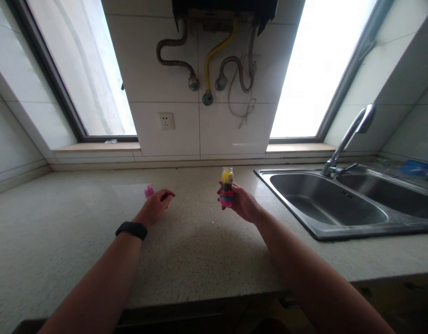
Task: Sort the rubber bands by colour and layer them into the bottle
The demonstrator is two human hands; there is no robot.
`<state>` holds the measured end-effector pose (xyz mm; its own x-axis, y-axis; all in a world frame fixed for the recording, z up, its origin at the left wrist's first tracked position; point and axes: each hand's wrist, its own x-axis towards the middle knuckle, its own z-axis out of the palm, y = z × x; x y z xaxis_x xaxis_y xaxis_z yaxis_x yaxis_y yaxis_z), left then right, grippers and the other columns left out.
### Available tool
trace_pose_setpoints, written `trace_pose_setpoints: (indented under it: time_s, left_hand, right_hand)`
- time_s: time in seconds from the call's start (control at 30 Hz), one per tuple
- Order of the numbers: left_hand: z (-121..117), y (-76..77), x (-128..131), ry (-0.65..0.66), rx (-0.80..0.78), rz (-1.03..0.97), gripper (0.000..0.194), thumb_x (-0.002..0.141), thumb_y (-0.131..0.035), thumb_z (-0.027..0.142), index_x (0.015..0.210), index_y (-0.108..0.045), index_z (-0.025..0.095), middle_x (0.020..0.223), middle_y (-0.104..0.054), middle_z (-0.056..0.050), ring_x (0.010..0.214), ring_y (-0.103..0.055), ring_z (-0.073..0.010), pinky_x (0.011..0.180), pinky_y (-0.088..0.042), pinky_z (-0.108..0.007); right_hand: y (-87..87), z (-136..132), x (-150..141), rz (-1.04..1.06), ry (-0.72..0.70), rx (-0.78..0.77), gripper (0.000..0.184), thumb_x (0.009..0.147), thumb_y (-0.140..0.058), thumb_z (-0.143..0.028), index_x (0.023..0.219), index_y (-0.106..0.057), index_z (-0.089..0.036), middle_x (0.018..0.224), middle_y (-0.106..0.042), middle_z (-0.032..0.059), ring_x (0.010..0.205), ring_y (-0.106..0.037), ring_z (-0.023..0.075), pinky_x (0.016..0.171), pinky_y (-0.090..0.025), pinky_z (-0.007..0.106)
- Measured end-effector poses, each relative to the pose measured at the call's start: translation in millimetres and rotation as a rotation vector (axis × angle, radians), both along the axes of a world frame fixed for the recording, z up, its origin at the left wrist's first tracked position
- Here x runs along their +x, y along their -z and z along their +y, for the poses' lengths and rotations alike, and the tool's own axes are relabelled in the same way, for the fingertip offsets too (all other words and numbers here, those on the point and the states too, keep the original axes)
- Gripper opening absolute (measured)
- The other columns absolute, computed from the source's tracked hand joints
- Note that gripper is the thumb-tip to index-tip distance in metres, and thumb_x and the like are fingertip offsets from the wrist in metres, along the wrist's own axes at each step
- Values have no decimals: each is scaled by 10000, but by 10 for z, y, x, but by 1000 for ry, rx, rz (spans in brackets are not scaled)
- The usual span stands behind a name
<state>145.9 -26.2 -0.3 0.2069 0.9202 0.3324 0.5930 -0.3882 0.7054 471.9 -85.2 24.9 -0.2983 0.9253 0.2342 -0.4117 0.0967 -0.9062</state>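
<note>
My right hand point(244, 202) grips a small clear tube point(227, 188), held upright just above the counter. Layers of yellow, black, red, blue and pink show through its wall; what they are made of I cannot make out. My left hand point(156, 205), with a dark band on its wrist, is over the counter to the left. Its fingers are curled in with thumb and forefinger close together, and nothing shows between them. A small round pink thing point(149, 190) lies just behind the left knuckles, partly covered by that hand.
The speckled pale counter point(200, 260) runs beneath both hands. On the right are a double steel sink point(297, 222) and a chrome tap point(349, 134). A socket point(166, 121) and several hoses, one a yellow hose point(207, 65), are on the tiled wall between two windows.
</note>
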Motion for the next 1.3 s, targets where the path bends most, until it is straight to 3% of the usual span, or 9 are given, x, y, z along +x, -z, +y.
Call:
trace_pose_setpoints:
  time_s: [0.2,0.33,0.47,0.67,0.83,1.07,1.3]
  left_hand:
    - [110,-99,-411,-570,117,-5,247,844,-536,356,964,-706,223,924,-720,-75,908,-655,-279,816,-476,-374]
    - [174,-152,-706,-753,79,-22,372,890,-456,310,1191,-619,162,1059,-706,-121,1009,-647,-290,879,-474,-388]
    - [333,-78,-800,-718,6,32,423,917,-433,334,1238,-595,112,1159,-700,-169,1096,-641,-301,926,-466,-389]
    - [499,128,-647,-570,-18,170,587,837,-605,486,1323,-587,157,1345,-638,-165,1241,-582,-329,1003,-438,-381]
    - [510,198,-625,-550,-26,242,660,832,-613,533,1399,-545,201,1311,-660,-170,1217,-595,-363,977,-446,-435]
    - [538,194,-635,-539,-26,243,498,849,-590,557,1234,-658,247,1218,-716,-125,1139,-638,-335,930,-456,-417]
    - [487,143,-584,-546,-36,131,435,824,-613,596,1039,-701,228,1130,-737,-140,1130,-628,-380,970,-415,-496]
  right_hand:
    - [-35,-54,-51,25,36,37,345,876,-414,-370,1154,-536,-206,944,-660,86,751,-615,210,531,-448,298]
    - [-45,-57,-48,62,50,36,394,877,-388,-388,1181,-554,-200,893,-648,78,702,-601,209,499,-405,293]
    - [-50,-46,-37,33,73,12,377,872,-402,-384,1152,-580,-205,870,-649,82,673,-588,212,477,-383,297]
    - [-41,-49,-40,-9,45,1,385,866,-409,-378,1164,-576,-201,888,-656,92,687,-604,222,488,-402,310]
    - [-34,-45,-49,-37,34,7,376,888,-413,-391,1168,-579,-203,887,-656,91,700,-609,219,488,-409,303]
    - [-8,-19,-75,-109,28,-25,433,954,-390,-518,1160,-591,-196,872,-662,89,680,-602,203,479,-415,287]
    - [40,10,-80,-101,8,-8,468,950,-408,-576,1141,-601,-194,887,-664,92,691,-610,195,478,-421,279]
